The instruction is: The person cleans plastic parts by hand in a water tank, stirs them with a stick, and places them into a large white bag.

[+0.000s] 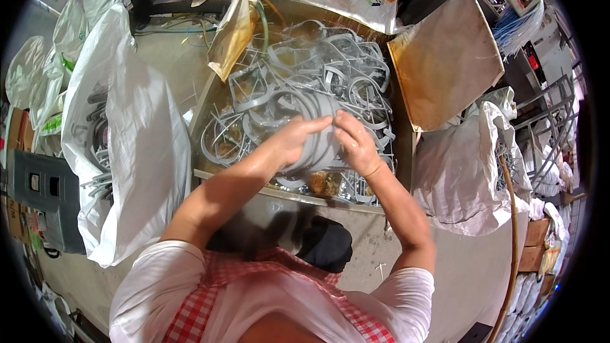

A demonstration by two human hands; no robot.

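Note:
A stack of grey curved plastic hoops point(310, 108) is held over a wide tub point(403, 152). My left hand point(293, 141) grips the stack's left side, thumb laid across the top. On its right side my right hand point(357, 145) presses with bent fingers, the fingertips close to my left thumb. Some of my fingers are hidden behind the hoops. Around and beyond the stack, many loose grey hoops and strips point(362, 95) lie tangled in the tub, which looks wet. A brown lump point(323, 183) shows near the tub's front edge.
A large white woven sack point(146, 133) with grey pieces inside stands at my left, beside a dark plastic case point(44, 197). Another white sack point(454, 178) and a long stick point(511, 248) are at my right. Stained panels point(448, 57) stand up from the tub's sides.

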